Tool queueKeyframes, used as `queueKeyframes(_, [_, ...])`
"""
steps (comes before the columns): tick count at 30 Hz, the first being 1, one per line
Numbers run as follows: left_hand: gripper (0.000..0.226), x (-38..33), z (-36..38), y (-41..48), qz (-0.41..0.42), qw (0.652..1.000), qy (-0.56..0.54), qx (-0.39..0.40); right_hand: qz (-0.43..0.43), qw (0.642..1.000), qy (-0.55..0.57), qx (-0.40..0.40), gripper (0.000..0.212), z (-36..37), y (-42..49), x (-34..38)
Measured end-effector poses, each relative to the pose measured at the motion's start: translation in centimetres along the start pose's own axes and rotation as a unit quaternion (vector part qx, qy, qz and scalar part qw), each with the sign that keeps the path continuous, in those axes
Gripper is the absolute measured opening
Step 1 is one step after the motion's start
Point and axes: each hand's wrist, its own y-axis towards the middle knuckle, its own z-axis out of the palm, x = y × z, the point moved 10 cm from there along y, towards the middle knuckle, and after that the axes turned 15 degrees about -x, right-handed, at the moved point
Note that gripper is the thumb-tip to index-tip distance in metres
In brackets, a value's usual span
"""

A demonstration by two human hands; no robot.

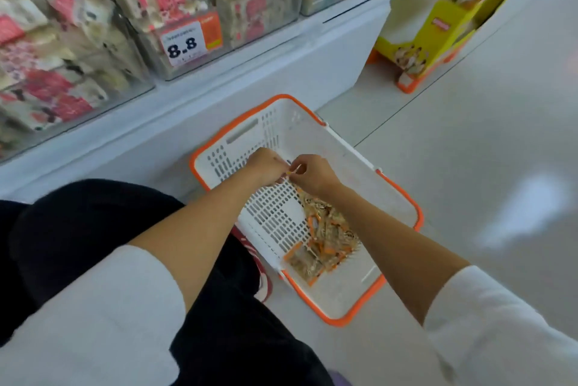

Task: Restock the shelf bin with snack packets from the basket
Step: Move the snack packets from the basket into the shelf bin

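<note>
Both hands are over the basket. The right hand (312,174) pinches a small pale sliver (291,170) between thumb and forefinger. The left hand (266,166) curls its fingers in to meet it, though whether it grips is too blurred to call.

Below the right forearm, the orange-and-tan snack packets (325,235) lie heaped in the white slotted plastic basket with the orange rim (316,138) on the floor. It looks like the pick-up step, with plenty left to move. Next comes a firm hold on a packet and a lift up-left to the clear plastic shelf bin (244,29).

The white-and-orange price label (183,45) reads "8.8"; the smaller print is illegible.
</note>
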Motion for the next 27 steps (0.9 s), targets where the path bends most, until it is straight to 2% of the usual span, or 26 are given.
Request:
queueKeyframes(2, [0.019, 2.3, 1.7, 0.6, -0.01, 1.0, 0.018, 0.01, 0.029, 0.998, -0.023, 0.047, 0.011, 2.8, -1.1, -3.9])
queueKeyframes(5, [0.018, 5.5, 2.6, 1.6, -0.026, 0.998, 0.044, 0.026, 0.116, 0.983, -0.033, 0.136, 0.016, 7.7, -4.3, -10.1])
queueKeyframes(7, [0.015, 6.7, 2.7, 2.8, -0.008, 0.996, 0.084, 0.027, 0.165, 0.967, -0.031, 0.19, 0.019, 11.5, -6.7, -13.9])
queueKeyframes(8, [0.014, 7.1, 2.7, 3.3, 0.002, 0.994, 0.105, 0.025, 0.159, 0.961, -0.074, 0.216, 0.022, 13.2, -7.9, -15.5])
queueKeyframes(10, [0.013, 7.3, 3.2, 3.9, 0.014, 0.993, 0.116, 0.03, 0.208, 0.933, -0.114, 0.269, 0.031, 15.3, -11.1, -17.6])
queueKeyframes(11, [0.015, 7.2, 3.6, 3.9, 0.017, 0.992, 0.116, 0.035, 0.196, 0.927, -0.127, 0.293, 0.04, 16.5, -12.6, -17.8])
queueKeyframes(15, [0.017, 7.3, 5.3, 4.0, 0.023, 0.991, 0.117, 0.056, 0.252, 0.927, -0.096, 0.259, 0.077, 18.4, -15.1, -19.6])
queueKeyframes(19, [0.016, 7.3, 6.1, 4.2, 0.033, 0.989, 0.125, 0.066, 0.309, 0.918, -0.102, 0.225, 0.089, 19.5, -15.2, -22.3])
queueKeyframes(21, [0.015, 7.2, 6.3, 4.1, 0.034, 0.989, 0.123, 0.074, 0.304, 0.924, -0.103, 0.209, 0.079, 19.0, -14.7, -22.3])
queueKeyframes(25, [0.014, 7.4, 6.3, 3.8, 0.035, 0.988, 0.125, 0.087, 0.237, 0.924, -0.173, 0.247, 0.01, 18.8, -14.1, -21.8])
queueKeyframes(27, [0.016, 7.3, 6.4, 3.7, 0.041, 0.986, 0.132, 0.093, 0.212, 0.922, -0.188, 0.264, 0.012, 19.4, -14.1, -21.9])
